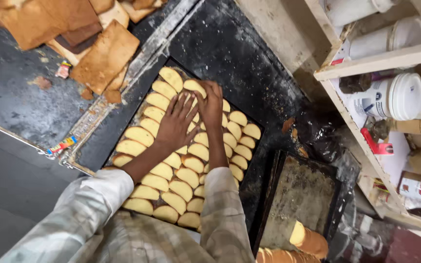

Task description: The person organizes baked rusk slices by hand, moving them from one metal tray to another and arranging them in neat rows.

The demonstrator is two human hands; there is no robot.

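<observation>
A: Head view, looking straight down: a dark baking tray (137, 100) lies on the blackened counter (230, 44), packed with rows of pale yellow bread slices (181, 175). Everything is easiest placed against that tray.

B: Where are the hands?

A: Both over the tray's far half. The left hand (175, 122) lies flat, fingers spread, pressing on slices near the middle, its grip released. The right hand (211, 103) sits just beside it, fingers curled down onto a slice (194, 86) at the far end. It looks pinched on that slice, though the fingertips are partly hidden.

B: How should this be handled, in your judgement?

A: Keep the flat hand steadying the neighbours while the other seats each slice snug against the next, overlapping evenly, without crushing the soft edges.

B: Anything else around?

A: Beyond the tray's far left corner, a pile of brown crust sheets (104, 56). Right of the tray, a second tray (300, 195), nearly bare, with stacked slices (308, 238) at its near edge. Further right, shelves (381, 61) hold white tubs (395, 95).
</observation>
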